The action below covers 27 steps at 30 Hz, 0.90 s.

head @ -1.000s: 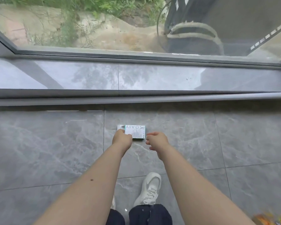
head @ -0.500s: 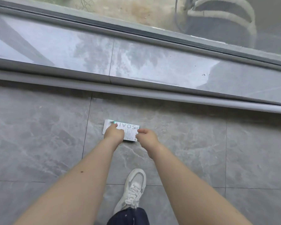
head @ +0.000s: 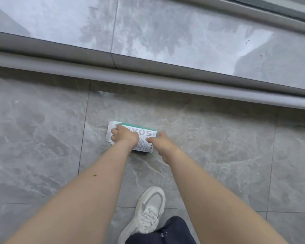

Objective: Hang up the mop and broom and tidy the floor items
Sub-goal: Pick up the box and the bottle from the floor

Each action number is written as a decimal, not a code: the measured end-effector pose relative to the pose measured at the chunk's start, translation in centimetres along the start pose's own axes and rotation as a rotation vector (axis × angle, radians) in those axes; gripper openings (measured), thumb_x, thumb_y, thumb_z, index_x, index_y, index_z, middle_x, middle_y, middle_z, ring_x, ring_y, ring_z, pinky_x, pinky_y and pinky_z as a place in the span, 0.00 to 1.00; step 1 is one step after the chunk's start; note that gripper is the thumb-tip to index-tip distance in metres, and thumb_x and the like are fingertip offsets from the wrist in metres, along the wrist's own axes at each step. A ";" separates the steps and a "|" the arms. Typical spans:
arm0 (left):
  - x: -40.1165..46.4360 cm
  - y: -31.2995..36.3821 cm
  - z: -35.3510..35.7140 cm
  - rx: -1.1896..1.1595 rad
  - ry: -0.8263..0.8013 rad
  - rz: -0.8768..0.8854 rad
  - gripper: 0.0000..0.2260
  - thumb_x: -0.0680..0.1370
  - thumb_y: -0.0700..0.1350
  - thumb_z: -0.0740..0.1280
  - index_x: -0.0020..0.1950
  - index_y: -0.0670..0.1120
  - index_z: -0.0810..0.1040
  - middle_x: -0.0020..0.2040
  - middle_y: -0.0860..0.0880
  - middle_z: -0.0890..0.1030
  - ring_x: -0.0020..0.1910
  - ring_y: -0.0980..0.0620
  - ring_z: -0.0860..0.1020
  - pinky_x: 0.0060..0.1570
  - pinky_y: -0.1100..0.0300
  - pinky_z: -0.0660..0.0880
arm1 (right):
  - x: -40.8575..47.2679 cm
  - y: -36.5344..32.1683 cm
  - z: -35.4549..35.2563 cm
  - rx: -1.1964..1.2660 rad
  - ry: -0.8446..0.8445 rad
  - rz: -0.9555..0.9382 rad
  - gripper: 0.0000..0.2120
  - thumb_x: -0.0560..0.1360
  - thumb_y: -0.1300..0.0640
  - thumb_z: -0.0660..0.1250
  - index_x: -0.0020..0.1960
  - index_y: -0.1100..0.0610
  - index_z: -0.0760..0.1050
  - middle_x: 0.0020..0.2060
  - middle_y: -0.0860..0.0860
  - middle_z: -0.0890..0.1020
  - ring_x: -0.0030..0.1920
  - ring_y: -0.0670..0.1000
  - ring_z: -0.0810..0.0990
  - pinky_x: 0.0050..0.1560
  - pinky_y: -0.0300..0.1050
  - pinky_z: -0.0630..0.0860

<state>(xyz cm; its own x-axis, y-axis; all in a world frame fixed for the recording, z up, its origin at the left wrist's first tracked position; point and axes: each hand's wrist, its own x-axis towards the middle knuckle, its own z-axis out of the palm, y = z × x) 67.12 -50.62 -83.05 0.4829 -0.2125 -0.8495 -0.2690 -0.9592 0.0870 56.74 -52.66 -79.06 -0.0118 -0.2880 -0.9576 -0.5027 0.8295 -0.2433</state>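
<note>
A small white and teal box (head: pixel 145 133) with printed text lies flat on the grey floor tiles in the head view. Its white end flap sticks out to the left. My left hand (head: pixel 124 136) lies over the box's left half with its fingers curled onto the flap end. My right hand (head: pixel 161 143) holds the box's right end, thumb on the top face and fingers round the side. Much of the box is hidden under my hands. No mop or broom is in view.
A raised grey ledge (head: pixel 148 81) runs across the floor just beyond the box, with a glossy tiled sill (head: pixel 183 32) behind it. My white shoe (head: pixel 151 208) stands on the floor tiles (head: pixel 42 147) below my arms.
My view has dropped closer to the floor and the window has left the frame. My right hand has closed in onto the box's right end. My left hand stays on the box.
</note>
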 end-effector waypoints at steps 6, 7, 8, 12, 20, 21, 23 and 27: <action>0.5 0.0 -0.2 0.019 0.080 -0.044 0.23 0.78 0.43 0.59 0.73 0.42 0.61 0.73 0.44 0.62 0.72 0.44 0.60 0.65 0.52 0.65 | 0.1 0.1 1.2 0.098 -0.001 -0.004 0.16 0.77 0.65 0.60 0.65 0.59 0.71 0.63 0.56 0.77 0.48 0.48 0.70 0.33 0.31 0.62; 0.5 -0.1 -0.4 0.002 0.106 -0.046 0.21 0.79 0.43 0.59 0.72 0.42 0.63 0.72 0.44 0.63 0.71 0.43 0.60 0.65 0.52 0.65 | 0.0 0.2 1.3 0.124 -0.001 0.003 0.16 0.78 0.65 0.60 0.65 0.59 0.71 0.63 0.56 0.77 0.47 0.48 0.69 0.32 0.31 0.62; 0.4 -0.2 -0.6 -0.001 0.135 -0.037 0.20 0.80 0.43 0.58 0.71 0.42 0.65 0.72 0.43 0.64 0.71 0.43 0.61 0.65 0.52 0.65 | -0.3 0.3 1.3 0.156 0.001 0.011 0.17 0.78 0.65 0.60 0.66 0.59 0.70 0.63 0.56 0.76 0.46 0.47 0.70 0.32 0.31 0.62; -1.0 -0.5 -1.5 0.022 0.214 0.081 0.17 0.83 0.46 0.52 0.68 0.42 0.70 0.68 0.41 0.69 0.68 0.42 0.64 0.65 0.53 0.63 | -1.8 0.9 1.0 0.250 0.047 0.016 0.21 0.77 0.67 0.60 0.69 0.59 0.64 0.65 0.56 0.75 0.52 0.49 0.71 0.33 0.30 0.64; -8.3 0.5 -3.8 -0.072 0.172 0.169 0.12 0.81 0.42 0.56 0.62 0.43 0.72 0.63 0.40 0.71 0.61 0.40 0.73 0.64 0.50 0.70 | -7.5 2.3 -0.9 0.315 0.187 -0.032 0.29 0.75 0.67 0.62 0.73 0.54 0.58 0.65 0.55 0.74 0.48 0.48 0.74 0.36 0.31 0.71; -9.6 0.6 -4.2 -0.081 0.171 0.178 0.12 0.80 0.42 0.56 0.62 0.43 0.72 0.63 0.40 0.70 0.58 0.41 0.74 0.62 0.52 0.71 | -8.5 2.5 -1.4 0.316 0.213 -0.027 0.27 0.75 0.67 0.62 0.71 0.56 0.60 0.64 0.56 0.74 0.46 0.48 0.74 0.29 0.30 0.69; -12.1 0.9 -4.6 -0.106 0.162 0.182 0.10 0.81 0.44 0.58 0.61 0.46 0.72 0.59 0.43 0.68 0.48 0.46 0.77 0.54 0.57 0.76 | -10.3 2.8 -2.0 0.268 0.276 -0.040 0.24 0.74 0.66 0.64 0.68 0.59 0.62 0.62 0.57 0.75 0.47 0.50 0.73 0.29 0.33 0.67; -17.3 0.5 -4.5 -0.022 0.138 0.306 0.09 0.81 0.46 0.57 0.59 0.48 0.73 0.50 0.47 0.62 0.42 0.51 0.72 0.54 0.57 0.75 | -14.7 4.9 -3.9 0.233 0.383 -0.086 0.28 0.73 0.67 0.65 0.70 0.60 0.60 0.62 0.58 0.75 0.50 0.51 0.74 0.39 0.35 0.73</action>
<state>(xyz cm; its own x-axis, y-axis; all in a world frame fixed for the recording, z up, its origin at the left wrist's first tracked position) 62.40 -48.22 -65.98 0.4911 -0.5133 -0.7038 -0.4021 -0.8503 0.3395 51.04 -46.25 -65.53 -0.3198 -0.4802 -0.8168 -0.3087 0.8678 -0.3894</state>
